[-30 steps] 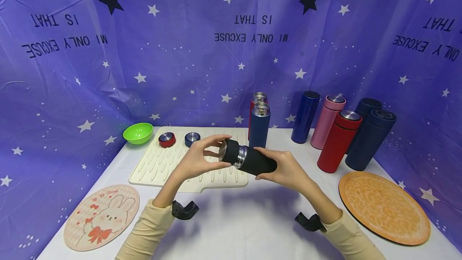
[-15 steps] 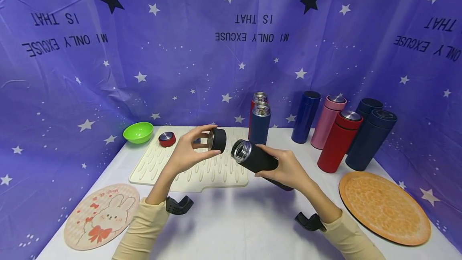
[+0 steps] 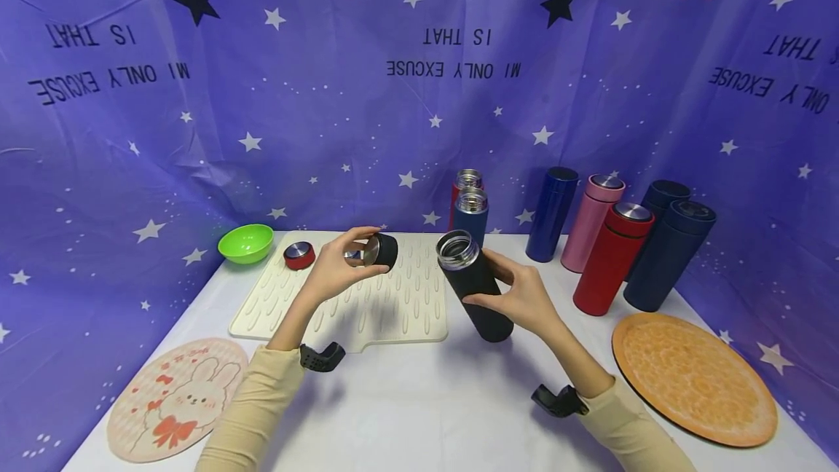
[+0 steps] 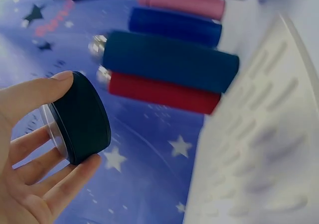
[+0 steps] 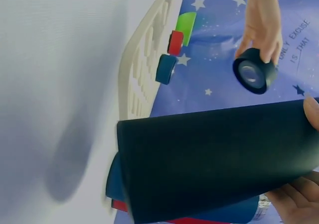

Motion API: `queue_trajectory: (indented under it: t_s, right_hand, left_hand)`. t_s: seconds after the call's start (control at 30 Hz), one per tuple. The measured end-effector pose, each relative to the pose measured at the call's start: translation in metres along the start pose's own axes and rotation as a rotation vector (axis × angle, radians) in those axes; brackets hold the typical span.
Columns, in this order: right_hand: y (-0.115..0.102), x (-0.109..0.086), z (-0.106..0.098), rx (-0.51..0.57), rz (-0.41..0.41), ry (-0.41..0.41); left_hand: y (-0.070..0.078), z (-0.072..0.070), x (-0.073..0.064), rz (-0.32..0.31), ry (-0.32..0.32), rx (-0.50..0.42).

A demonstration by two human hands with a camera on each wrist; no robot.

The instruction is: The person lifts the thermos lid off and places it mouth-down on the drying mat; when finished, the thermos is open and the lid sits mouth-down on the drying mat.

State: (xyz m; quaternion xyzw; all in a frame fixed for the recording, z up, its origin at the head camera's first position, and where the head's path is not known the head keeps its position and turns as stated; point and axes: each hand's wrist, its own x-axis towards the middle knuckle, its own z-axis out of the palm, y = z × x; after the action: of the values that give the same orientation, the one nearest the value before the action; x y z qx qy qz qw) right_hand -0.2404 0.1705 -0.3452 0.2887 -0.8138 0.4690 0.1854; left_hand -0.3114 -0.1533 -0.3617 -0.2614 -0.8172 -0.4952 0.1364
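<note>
My left hand (image 3: 334, 266) pinches a black bottle cap (image 3: 384, 252) with a silver top, held in the air over the cream drying mat (image 3: 419, 312). In the left wrist view the thumb and fingertips grip the rim of the cap (image 4: 82, 119). My right hand (image 3: 524, 293) grips a black thermos bottle (image 3: 478, 293) near its upper half. The bottle leans to the left, its steel mouth uncovered. A blue cap (image 5: 166, 68) and a red cap (image 3: 299, 255) lie on the mat. Behind the black bottle stand an uncapped blue bottle (image 3: 473, 215) and an uncapped red bottle (image 3: 468, 179).
Several capped bottles stand at the right, among them a pink one (image 3: 593, 224) and a red one (image 3: 612, 261). An orange round mat (image 3: 695, 377) lies front right, a rabbit-print mat (image 3: 177, 399) front left. A green bowl (image 3: 245, 245) sits back left.
The black cap has come off the bottle and moved left and up with my left hand. My right hand has tilted the bottle more upright, its base lower.
</note>
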Motion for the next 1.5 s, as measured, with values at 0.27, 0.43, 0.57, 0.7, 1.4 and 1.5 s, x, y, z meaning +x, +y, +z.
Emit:
queue_trajectory:
  t_s: [0.27, 0.43, 0.57, 0.7, 1.4, 1.5]
  right_hand:
    - [0.005, 0.005, 0.001, 0.095, 0.074, 0.017]
    - [0.011, 0.006, 0.0, 0.101, 0.086, 0.038]
    - [0.012, 0.005, -0.001, 0.1, 0.104, 0.043]
    - [0.011, 0.005, -0.001, 0.1, 0.119, 0.051]
    - [0.015, 0.005, 0.0, 0.105, 0.129, 0.065]
    - [0.017, 0.006, 0.0, 0.107, 0.126, 0.067]
  left_hand:
    - [-0.032, -0.001, 0.023, -0.084, -0.071, 0.135]
    - [-0.049, 0.004, 0.04, -0.1, -0.09, 0.212]
    - [-0.061, 0.011, 0.051, -0.112, -0.105, 0.241]
    - [-0.072, 0.017, 0.058, -0.158, -0.125, 0.269]
    - [-0.102, 0.039, 0.085, -0.221, -0.25, 0.528]
    - [-0.104, 0.04, 0.085, -0.25, -0.253, 0.525]
